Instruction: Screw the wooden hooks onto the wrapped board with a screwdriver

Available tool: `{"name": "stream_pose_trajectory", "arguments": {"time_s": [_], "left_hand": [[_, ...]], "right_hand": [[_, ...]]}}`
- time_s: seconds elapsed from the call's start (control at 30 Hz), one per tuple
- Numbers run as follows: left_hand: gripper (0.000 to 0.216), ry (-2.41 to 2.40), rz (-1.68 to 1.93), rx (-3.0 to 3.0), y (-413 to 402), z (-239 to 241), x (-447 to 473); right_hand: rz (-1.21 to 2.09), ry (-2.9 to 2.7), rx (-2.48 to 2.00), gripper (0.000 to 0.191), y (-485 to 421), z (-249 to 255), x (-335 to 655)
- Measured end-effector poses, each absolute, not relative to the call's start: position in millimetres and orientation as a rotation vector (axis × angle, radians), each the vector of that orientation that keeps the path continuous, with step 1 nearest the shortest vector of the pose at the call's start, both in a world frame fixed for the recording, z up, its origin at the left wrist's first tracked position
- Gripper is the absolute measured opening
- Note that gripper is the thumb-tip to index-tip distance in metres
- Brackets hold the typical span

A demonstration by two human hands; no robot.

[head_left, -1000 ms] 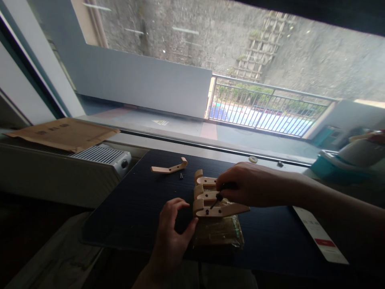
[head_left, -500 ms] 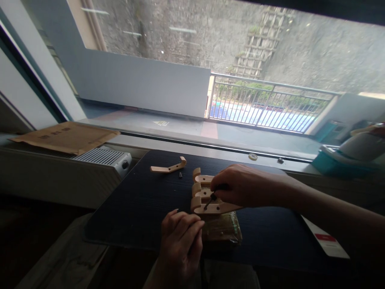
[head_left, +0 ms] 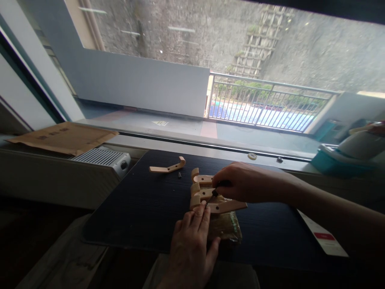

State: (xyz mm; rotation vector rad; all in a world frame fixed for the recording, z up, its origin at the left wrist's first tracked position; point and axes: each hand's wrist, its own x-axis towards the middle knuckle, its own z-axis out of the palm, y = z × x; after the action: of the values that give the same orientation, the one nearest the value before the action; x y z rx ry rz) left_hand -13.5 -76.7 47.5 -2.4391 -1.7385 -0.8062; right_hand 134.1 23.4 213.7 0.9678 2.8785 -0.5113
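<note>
Three pale wooden hooks lie side by side: a near hook [head_left: 230, 206], a middle hook [head_left: 197, 188] and a far hook [head_left: 195, 174]. Under them is a block wrapped in clear plastic [head_left: 224, 228]. My right hand [head_left: 240, 182] is closed round a dark-handled screwdriver [head_left: 214, 193], whose shaft slants down to the near hook. My left hand [head_left: 194, 241] lies with fingers stretched out, its fingertips on the near hook by the screwdriver's tip. The fingertips hide the tip and the hole there.
Another wooden hook [head_left: 168, 166] and small screws [head_left: 179, 175] lie farther back on the black table [head_left: 135, 204]. A white and red card [head_left: 326, 237] is at right. On the sill are a tape roll [head_left: 252, 156] and a teal container [head_left: 331, 162]; a brown envelope [head_left: 63, 136] rests at left.
My left hand has moved forward and right, its curled fingers straightening onto the near hook at the screwdriver's tip. My right hand still grips the screwdriver, barely shifted.
</note>
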Motion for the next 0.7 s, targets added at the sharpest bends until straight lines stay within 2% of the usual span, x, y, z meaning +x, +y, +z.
{"name": "stream_pose_trajectory", "arguments": {"time_s": [0.7], "left_hand": [[0.056, -1.804, -0.785, -2.490, -74.4, 50.5, -13.9]], "right_hand": [[-0.430, 2.869, 0.857, 0.022, 24.9, 218.0, 125.9]]}}
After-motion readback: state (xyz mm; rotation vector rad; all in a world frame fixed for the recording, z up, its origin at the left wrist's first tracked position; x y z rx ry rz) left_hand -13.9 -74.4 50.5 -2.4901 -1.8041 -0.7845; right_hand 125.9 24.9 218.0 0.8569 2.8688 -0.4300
